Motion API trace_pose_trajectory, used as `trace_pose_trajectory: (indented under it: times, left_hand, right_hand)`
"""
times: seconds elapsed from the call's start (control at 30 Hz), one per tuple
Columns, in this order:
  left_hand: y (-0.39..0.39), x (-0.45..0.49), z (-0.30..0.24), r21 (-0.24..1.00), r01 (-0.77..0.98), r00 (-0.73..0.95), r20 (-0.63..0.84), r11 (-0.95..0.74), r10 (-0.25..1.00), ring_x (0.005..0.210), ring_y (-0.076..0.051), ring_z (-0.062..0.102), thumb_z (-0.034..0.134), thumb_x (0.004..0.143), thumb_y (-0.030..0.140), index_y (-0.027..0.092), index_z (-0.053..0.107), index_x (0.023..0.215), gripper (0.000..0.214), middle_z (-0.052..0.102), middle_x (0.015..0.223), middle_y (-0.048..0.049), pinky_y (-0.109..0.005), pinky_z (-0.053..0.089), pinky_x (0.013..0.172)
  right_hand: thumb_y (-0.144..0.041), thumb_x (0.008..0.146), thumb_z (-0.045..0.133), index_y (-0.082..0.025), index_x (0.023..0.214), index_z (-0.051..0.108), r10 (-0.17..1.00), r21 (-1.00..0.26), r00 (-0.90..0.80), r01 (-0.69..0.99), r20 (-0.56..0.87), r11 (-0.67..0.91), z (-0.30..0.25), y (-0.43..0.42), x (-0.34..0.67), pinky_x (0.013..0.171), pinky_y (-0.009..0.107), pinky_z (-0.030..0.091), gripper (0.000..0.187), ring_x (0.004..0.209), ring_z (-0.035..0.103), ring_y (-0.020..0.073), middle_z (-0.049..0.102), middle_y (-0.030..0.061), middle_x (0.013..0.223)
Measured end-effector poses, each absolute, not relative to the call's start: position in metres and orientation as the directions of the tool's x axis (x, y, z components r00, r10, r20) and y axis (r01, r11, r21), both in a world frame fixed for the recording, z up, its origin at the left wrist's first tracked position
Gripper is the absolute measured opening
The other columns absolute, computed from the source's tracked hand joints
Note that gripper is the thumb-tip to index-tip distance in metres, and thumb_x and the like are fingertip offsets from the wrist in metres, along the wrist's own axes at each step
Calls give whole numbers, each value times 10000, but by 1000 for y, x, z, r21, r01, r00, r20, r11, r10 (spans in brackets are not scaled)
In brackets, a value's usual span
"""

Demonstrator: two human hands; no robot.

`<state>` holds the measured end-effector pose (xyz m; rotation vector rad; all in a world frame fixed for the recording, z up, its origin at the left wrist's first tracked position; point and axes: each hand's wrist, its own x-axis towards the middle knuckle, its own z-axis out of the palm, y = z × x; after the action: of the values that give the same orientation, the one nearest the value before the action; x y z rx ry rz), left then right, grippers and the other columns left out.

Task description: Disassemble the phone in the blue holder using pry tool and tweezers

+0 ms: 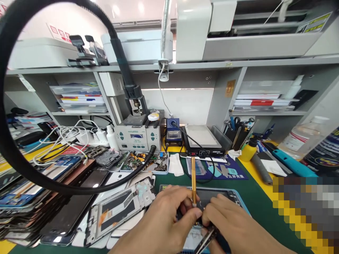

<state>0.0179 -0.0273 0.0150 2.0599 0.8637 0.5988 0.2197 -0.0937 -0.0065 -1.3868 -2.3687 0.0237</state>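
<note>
My left hand is closed, thumb and fingers pinching the lower end of a slim gold screwdriver that stands nearly upright. Its tip is hidden by my fingers. Close beside it, my right hand is closed around a pair of dark tweezers, whose arms slant down toward the bottom edge. Both hands are over an opened phone with a light blue rim, lying on the green mat. My fingers cover most of the phone's inside.
Left of my hands lie a bare phone frame and stacked phone parts. A tray of circuit boards, a hot-air station and a heating plate stand behind. A black hose loops across the left. Bottles stand at right.
</note>
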Motion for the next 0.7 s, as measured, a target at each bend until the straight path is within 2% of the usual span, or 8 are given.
trace_pose_trajectory:
  times: [0.13, 0.23, 0.3, 0.37, 0.43, 0.5, 0.6, 0.7]
  left_hand:
    - [-26, 17, 16, 822, 338, 663, 138, -458, 736, 828, -174, 560, 578, 992, 236, 203, 589, 831, 165, 649, 828, 16, -294, 390, 807]
    - [-25, 16, 16, 831, 314, 672, 147, -459, 726, 771, -153, 535, 588, 996, 252, 203, 599, 871, 135, 621, 783, 36, -275, 388, 755]
    - [-23, 15, 16, 840, 294, 684, 148, -455, 715, 728, -141, 510, 592, 998, 271, 197, 600, 883, 137, 588, 754, 43, -260, 382, 695]
    - [-21, 15, 17, 852, 274, 702, 139, -445, 699, 698, -134, 495, 599, 999, 301, 189, 606, 879, 164, 571, 741, 41, -248, 376, 647]
    - [-19, 14, 19, 863, 262, 722, 122, -432, 681, 678, -131, 497, 613, 994, 330, 184, 613, 869, 192, 573, 734, 35, -239, 379, 619]
    - [-16, 13, 21, 869, 257, 742, 102, -422, 662, 651, -127, 503, 635, 982, 350, 182, 616, 853, 214, 580, 723, 31, -230, 385, 594]
    - [-12, 12, 24, 870, 261, 762, 80, -418, 642, 613, -121, 508, 654, 967, 359, 175, 626, 851, 219, 592, 706, 27, -223, 392, 569]
    - [-9, 13, 25, 867, 266, 770, 71, -421, 634, 618, -122, 515, 658, 958, 339, 167, 637, 857, 201, 606, 710, 21, -220, 393, 560]
  right_hand:
    - [0, 799, 579, -208, 868, 655, 878, -271, -432, 836, 209, 476, 8, -93, 218, 808, 372, 555, 231, 831, 672, 240, 696, 39, 856]
    - [-41, 833, 609, -217, 873, 634, 883, -346, -428, 813, 193, 469, 20, -93, 221, 746, 344, 548, 182, 795, 653, 223, 687, 24, 860]
    - [-132, 944, 581, -226, 860, 610, 889, -441, -387, 772, 245, 458, 26, -92, 227, 680, 305, 528, 129, 712, 619, 190, 660, 2, 809]
    - [-259, 1081, 447, -232, 845, 595, 892, -561, -281, 700, 353, 442, 29, -92, 234, 629, 280, 510, 280, 651, 581, 171, 617, -10, 750]
    - [-363, 1128, 356, -235, 893, 632, 865, -638, -164, 613, 474, 466, 31, -91, 238, 720, 293, 544, 384, 791, 635, 195, 646, 24, 853]
    - [-446, 1123, 362, -239, 935, 673, 829, -654, -79, 576, 553, 491, 30, -92, 240, 798, 308, 556, 419, 920, 648, 218, 660, 50, 961]
    - [-517, 1108, 389, -227, 900, 697, 855, -694, -37, 566, 518, 445, 22, -94, 235, 598, 261, 524, 471, 683, 601, 179, 610, 16, 769]
    - [-508, 1113, 381, -202, 847, 721, 894, -727, -126, 539, 430, 425, 13, -96, 228, 474, 230, 467, 529, 516, 551, 143, 585, -10, 625]
